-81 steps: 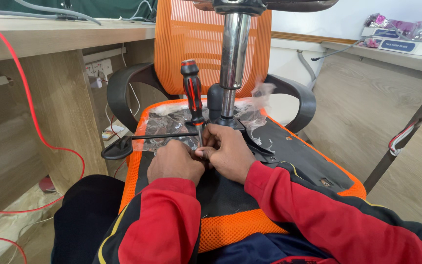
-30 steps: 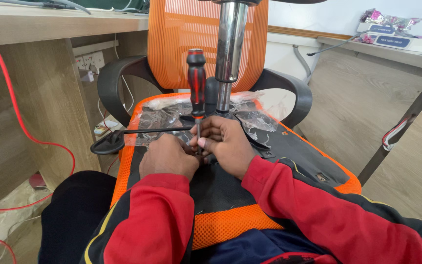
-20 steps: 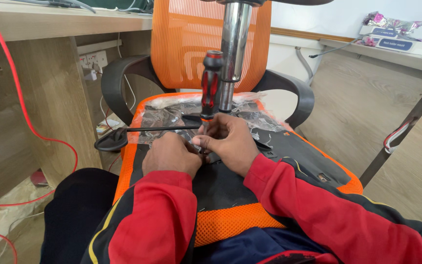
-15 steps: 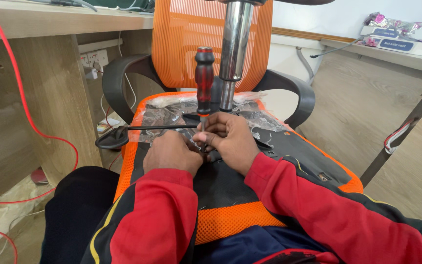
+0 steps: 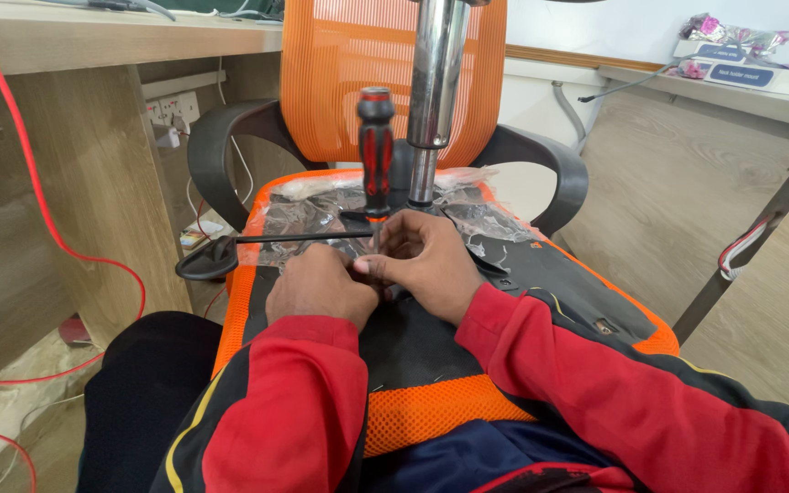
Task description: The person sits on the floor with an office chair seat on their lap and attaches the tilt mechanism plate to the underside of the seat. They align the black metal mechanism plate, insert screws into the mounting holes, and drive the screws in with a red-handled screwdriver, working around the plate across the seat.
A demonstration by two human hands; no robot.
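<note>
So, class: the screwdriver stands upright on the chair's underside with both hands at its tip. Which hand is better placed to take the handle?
Probably the right hand: its fingers already curl beside the screwdriver shaft; the left hand sits lower.

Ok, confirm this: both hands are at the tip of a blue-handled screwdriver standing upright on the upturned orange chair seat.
Not quite: the screwdriver has a red and black handle, not blue, as the head view shows. The left hand and right hand do meet at its tip on the upturned orange chair seat.
</note>
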